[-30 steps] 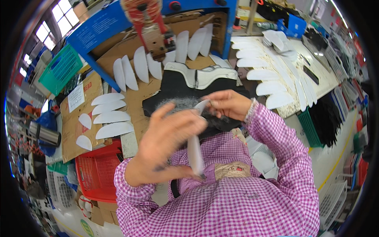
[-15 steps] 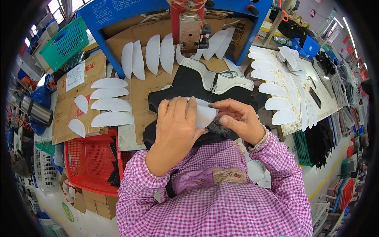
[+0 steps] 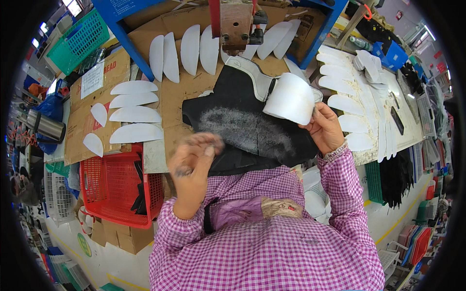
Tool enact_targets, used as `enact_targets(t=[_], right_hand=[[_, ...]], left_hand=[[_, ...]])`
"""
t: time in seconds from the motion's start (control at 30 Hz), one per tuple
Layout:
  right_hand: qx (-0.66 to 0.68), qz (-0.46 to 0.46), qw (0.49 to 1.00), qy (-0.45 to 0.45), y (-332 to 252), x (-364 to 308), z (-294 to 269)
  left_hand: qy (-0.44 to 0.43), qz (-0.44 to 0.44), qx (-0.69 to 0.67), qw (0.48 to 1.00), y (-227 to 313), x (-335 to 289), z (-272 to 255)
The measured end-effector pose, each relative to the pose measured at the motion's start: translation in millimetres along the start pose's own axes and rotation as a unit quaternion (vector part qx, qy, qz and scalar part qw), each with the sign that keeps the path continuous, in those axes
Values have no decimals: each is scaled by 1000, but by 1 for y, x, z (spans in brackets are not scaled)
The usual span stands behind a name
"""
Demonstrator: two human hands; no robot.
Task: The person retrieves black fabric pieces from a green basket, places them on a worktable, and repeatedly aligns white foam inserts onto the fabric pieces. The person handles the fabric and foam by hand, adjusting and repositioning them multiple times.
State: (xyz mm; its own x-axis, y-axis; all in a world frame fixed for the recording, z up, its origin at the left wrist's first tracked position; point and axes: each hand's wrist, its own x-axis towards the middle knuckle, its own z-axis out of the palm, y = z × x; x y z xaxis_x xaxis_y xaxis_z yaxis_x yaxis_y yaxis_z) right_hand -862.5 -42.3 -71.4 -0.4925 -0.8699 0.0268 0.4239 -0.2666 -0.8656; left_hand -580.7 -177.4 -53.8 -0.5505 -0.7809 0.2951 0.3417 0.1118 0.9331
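My right hand [image 3: 325, 127] pinches the lower right edge of a curved white sheet piece [image 3: 291, 99], held bent over the work. Motion smears the fingers of my left hand [image 3: 193, 157], which hovers by the near left side of a black fabric piece [image 3: 208, 112]; whether it holds anything cannot be made out. A whitish, powdery smear runs across the middle of the black fabric. Under its far edge lies a white panel with a wavy outline [image 3: 253, 77], partly covered by the curved sheet.
A blue machine frame [image 3: 138, 58] with a metal press head [image 3: 235, 26] stands over the far side. White half-moon pieces lie on cardboard [image 3: 170, 97] behind, at left [image 3: 136, 114] and on the right-hand table [image 3: 352, 123]. A red basket [image 3: 114, 194] sits low left.
My right hand has moved right, carrying the white piece off the black fabric and uncovering the powdery smear. My left hand has let go of that piece and moved left and nearer.
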Motion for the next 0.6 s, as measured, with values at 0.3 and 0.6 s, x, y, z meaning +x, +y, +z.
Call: enact_targets(t=[0.3,0.6], right_hand=[[92,-6,996,17,46,-8,-55],[164,0,985,45,68,0,-66]], left_hand=[[92,-315,-273,904,-50,-37,26],[66,-191,-224,953,-60,-16,68]])
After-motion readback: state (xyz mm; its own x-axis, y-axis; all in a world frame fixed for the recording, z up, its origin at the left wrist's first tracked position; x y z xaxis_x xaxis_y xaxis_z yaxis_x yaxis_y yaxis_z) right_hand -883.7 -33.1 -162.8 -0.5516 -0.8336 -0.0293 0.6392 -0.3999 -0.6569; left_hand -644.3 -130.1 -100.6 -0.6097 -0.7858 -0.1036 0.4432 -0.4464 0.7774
